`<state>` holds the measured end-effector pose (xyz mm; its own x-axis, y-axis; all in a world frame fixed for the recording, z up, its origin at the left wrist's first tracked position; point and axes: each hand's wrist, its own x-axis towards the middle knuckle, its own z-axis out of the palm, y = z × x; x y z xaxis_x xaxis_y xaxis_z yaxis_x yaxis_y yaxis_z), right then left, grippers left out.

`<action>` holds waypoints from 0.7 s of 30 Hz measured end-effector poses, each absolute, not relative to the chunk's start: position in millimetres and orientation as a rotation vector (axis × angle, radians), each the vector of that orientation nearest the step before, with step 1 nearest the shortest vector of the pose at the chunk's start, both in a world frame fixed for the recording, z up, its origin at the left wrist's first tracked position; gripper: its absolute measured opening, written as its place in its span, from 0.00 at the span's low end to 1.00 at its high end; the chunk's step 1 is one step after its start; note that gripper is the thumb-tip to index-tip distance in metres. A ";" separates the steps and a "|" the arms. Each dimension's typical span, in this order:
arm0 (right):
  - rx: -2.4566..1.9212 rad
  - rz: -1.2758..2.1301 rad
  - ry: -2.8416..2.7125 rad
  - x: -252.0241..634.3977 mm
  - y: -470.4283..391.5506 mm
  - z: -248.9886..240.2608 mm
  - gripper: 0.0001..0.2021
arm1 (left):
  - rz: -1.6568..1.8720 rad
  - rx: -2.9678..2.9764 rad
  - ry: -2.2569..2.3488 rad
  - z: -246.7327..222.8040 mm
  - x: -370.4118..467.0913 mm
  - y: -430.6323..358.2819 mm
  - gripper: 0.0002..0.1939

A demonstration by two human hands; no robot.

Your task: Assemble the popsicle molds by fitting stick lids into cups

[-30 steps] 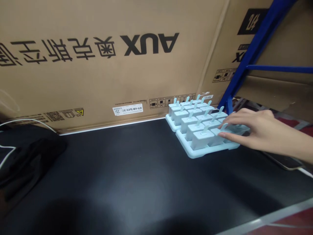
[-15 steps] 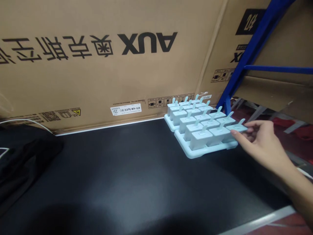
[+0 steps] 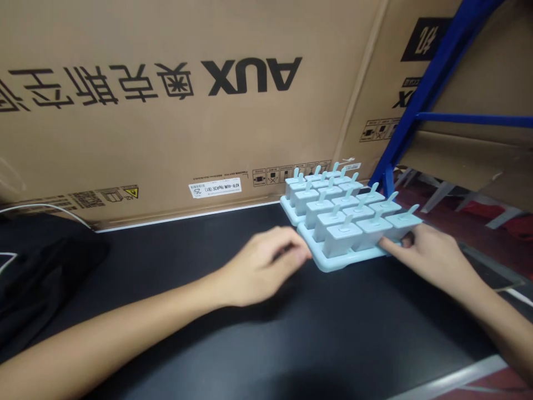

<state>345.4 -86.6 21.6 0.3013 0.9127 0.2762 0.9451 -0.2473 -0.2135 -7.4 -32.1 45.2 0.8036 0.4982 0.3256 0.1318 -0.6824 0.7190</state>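
Observation:
Two light-blue popsicle molds stand one behind the other on a black tabletop (image 3: 266,355), with several lidded cups and upright stick handles in them. My right hand (image 3: 437,255) grips the right end of the front popsicle mold (image 3: 333,263). Its thumb lies along the near side, low by the corner cups, and the other fingers are mostly hidden behind that end. Beside the left edge of this mold is my left hand (image 3: 266,264), loosely curled, with a gap between thumb and index finger and nothing seen in it. The rear popsicle mold (image 3: 288,209) sits against the front one.
A large cardboard box (image 3: 166,139) with upside-down print rises along the table's back edge. At the right stands a blue metal frame (image 3: 433,83). Black cloth (image 3: 37,272) and a white cable (image 3: 50,205) lie at the left.
My left hand has come in from the lower left to the front mold's left edge. My right hand has shifted slightly down, its thumb moving from the corner cup's top to the side.

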 end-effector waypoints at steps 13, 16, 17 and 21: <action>-2.367 -0.193 -1.598 352.8 -84.4 6.6 0.22 | 0.439 2.696 0.438 6.8 17.0 -25.4 0.20; -2.410 -0.150 -1.545 351.6 -84.2 7.8 0.22 | 0.444 2.733 0.450 6.0 16.2 -26.7 0.20; -2.413 -0.139 -1.513 350.8 -84.0 8.8 0.22 | 0.449 2.747 0.456 5.5 16.2 -27.0 0.20; -2.399 -0.085 -1.400 347.3 -82.9 14.9 0.21 | 0.478 2.792 0.465 3.9 16.3 -27.7 0.19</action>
<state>347.3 -82.9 14.9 0.5069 0.8309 0.2296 0.8525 -0.4437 -0.2765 16.3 -27.7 3.9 0.8938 0.3542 0.2749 0.2649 -0.9118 0.3136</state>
